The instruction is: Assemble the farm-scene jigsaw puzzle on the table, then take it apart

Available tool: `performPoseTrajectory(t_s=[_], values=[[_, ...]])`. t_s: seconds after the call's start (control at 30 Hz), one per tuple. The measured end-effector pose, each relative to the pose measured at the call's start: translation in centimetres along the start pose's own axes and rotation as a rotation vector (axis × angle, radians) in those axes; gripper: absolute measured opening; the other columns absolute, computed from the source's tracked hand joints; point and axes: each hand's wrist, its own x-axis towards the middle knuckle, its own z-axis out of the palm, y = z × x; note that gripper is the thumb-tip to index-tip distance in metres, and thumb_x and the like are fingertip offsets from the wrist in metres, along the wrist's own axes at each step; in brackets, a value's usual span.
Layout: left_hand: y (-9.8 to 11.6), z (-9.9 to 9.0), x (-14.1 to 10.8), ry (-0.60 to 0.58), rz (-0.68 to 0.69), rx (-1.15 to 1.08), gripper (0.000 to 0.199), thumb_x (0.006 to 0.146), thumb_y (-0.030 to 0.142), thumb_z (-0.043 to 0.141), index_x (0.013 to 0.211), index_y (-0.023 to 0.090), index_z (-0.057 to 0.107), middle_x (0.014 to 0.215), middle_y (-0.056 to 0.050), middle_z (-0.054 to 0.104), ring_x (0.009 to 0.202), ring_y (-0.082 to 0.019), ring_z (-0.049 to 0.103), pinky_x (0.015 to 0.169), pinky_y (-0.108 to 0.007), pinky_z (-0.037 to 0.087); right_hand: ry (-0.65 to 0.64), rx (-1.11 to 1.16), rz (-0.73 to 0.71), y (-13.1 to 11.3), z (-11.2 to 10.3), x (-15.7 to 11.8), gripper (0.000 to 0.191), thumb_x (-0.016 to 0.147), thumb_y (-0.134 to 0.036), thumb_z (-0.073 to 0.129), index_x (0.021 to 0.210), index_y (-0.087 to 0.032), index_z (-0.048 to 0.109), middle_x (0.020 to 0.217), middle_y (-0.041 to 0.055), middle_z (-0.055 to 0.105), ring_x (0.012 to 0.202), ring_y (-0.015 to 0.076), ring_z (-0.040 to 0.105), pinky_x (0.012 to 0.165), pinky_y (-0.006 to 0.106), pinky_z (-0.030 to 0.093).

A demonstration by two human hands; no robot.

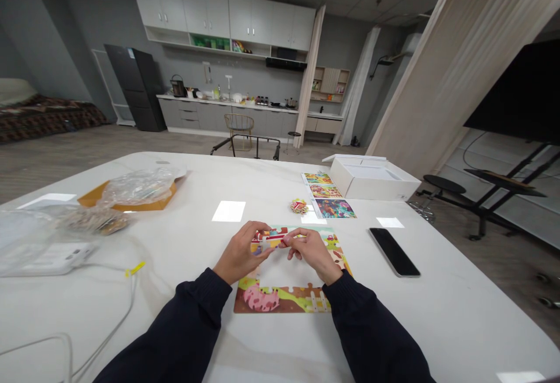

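Note:
A jigsaw puzzle (291, 303) lies on the white table in front of me, its border joined around a bare white middle. A spotted pink pig shows at its lower left and a white fence at its lower right. Over the upper part of the puzzle, my left hand (244, 253) pinches a red, white and yellow puzzle piece (273, 241) between thumb and fingers. My right hand (311, 249) is closed on the right end of that piece. The fingers partly hide its outline and the puzzle beneath.
A small pile of puzzle pieces (299, 206) lies beyond the hands. Picture sheets (335, 208) are beside a white box (376, 178). A phone (394, 252) rests at right. At left are an orange tray (163, 201) with clear plastic, bagged pieces (94, 220) and a cable (125, 316).

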Motion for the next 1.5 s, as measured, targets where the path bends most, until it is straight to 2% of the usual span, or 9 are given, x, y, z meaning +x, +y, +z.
performPoseTrajectory(t_s=[0.3, 0.37, 0.53, 0.63, 0.73, 0.83, 1.0, 1.27, 1.5], values=[[0.0, 0.2, -0.1, -0.008, -0.051, -0.032, 0.041, 0.086, 0.026, 0.075, 0.121, 0.023, 0.053, 0.111, -0.006, 0.064, 0.097, -0.02, 0.065, 0.087, -0.036, 0.057, 0.033, -0.016, -0.031, 0.2, 0.0, 0.2, 0.042, 0.075, -0.053, 0.078, 0.087, -0.015, 0.066, 0.074, 0.0106, 0.079, 0.042, 0.0126, 0.059, 0.045, 0.024, 0.036], [-0.7, 0.0, -0.1, 0.002, -0.067, 0.005, 0.041, 0.086, 0.025, 0.075, 0.12, 0.023, 0.054, 0.111, -0.005, 0.064, 0.098, -0.021, 0.064, 0.087, -0.037, 0.056, 0.054, -0.041, -0.031, 0.2, -0.1, 0.2, 0.04, 0.077, -0.052, 0.076, 0.091, -0.016, 0.067, 0.077, 0.0108, 0.079, 0.043, 0.0132, 0.06, 0.044, 0.024, 0.037], [-3.7, -1.2, -0.1, 0.146, -0.212, 0.187, 0.032, 0.087, 0.024, 0.071, 0.116, 0.023, 0.058, 0.11, -0.006, 0.065, 0.097, -0.024, 0.062, 0.089, -0.042, 0.054, 0.208, -0.228, -0.117, 0.3, -0.6, 0.3, 0.026, 0.085, -0.043, 0.066, 0.09, -0.018, 0.066, 0.08, 0.0092, 0.079, 0.05, 0.0161, 0.065, 0.05, 0.027, 0.047], [-4.1, -1.2, -0.1, 0.056, -0.176, 0.2, 0.023, 0.09, 0.025, 0.067, 0.113, 0.024, 0.065, 0.108, -0.006, 0.066, 0.102, -0.025, 0.061, 0.094, -0.045, 0.052, 0.243, -0.428, -0.22, 0.6, -0.8, 0.2, 0.018, 0.088, -0.036, 0.063, 0.09, -0.019, 0.069, 0.08, 0.0075, 0.078, 0.07, 0.0222, 0.073, 0.07, 0.035, 0.057], [-3.2, -0.3, -0.4, -0.116, -0.109, 0.138, 0.019, 0.089, 0.024, 0.068, 0.107, 0.026, 0.071, 0.105, -0.007, 0.066, 0.105, -0.026, 0.061, 0.095, -0.044, 0.053, 0.249, -0.654, -0.344, 1.6, -0.9, 0.2, 0.02, 0.09, -0.032, 0.063, 0.102, -0.019, 0.073, 0.099, 0.0103, 0.078, 0.095, 0.0274, 0.073, 0.092, 0.045, 0.056], [-2.7, 0.8, -0.7, -0.199, -0.106, 0.098, 0.026, 0.085, 0.023, 0.071, 0.111, 0.026, 0.068, 0.107, -0.006, 0.068, 0.105, -0.028, 0.061, 0.094, -0.045, 0.053, 0.18, -0.754, -0.462, 3.1, -0.9, 0.2, 0.032, 0.092, -0.03, 0.063, 0.121, -0.019, 0.069, 0.121, 0.0138, 0.073, 0.118, 0.0296, 0.066, 0.108, 0.05, 0.05], [-3.1, 1.6, -1.2, -0.182, -0.178, 0.098, 0.043, 0.083, 0.022, 0.073, 0.123, 0.023, 0.058, 0.111, -0.007, 0.069, 0.105, -0.028, 0.061, 0.093, -0.046, 0.052, 0.02, -0.788, -0.525, 4.5, -0.8, 0.4, 0.048, 0.095, -0.03, 0.064, 0.141, -0.021, 0.059, 0.141, 0.0152, 0.064, 0.138, 0.0299, 0.054, 0.118, 0.053, 0.042], [-3.4, 1.8, -1.1, -0.196, -0.118, 0.121, 0.02, 0.088, 0.022, 0.067, 0.108, 0.024, 0.069, 0.112, -0.007, 0.07, 0.106, -0.027, 0.061, 0.096, -0.047, 0.051, -0.126, -0.858, -0.5, 3.7, -0.7, 0.0, 0.04, 0.094, -0.024, 0.066, 0.134, -0.022, 0.066, 0.148, 0.0155, 0.058, 0.147, 0.0309, 0.044, 0.124, 0.057, 0.032], [-3.3, 1.7, -1.1, -0.137, -0.143, 0.098, 0.037, 0.084, 0.022, 0.07, 0.121, 0.022, 0.063, 0.114, -0.008, 0.069, 0.108, -0.029, 0.061, 0.096, -0.049, 0.053, -0.205, -0.891, -0.488, 3.0, -0.4, -0.2, 0.033, 0.094, -0.023, 0.067, 0.127, -0.024, 0.069, 0.148, 0.0114, 0.059, 0.15, 0.0323, 0.04, 0.125, 0.059, 0.028]])
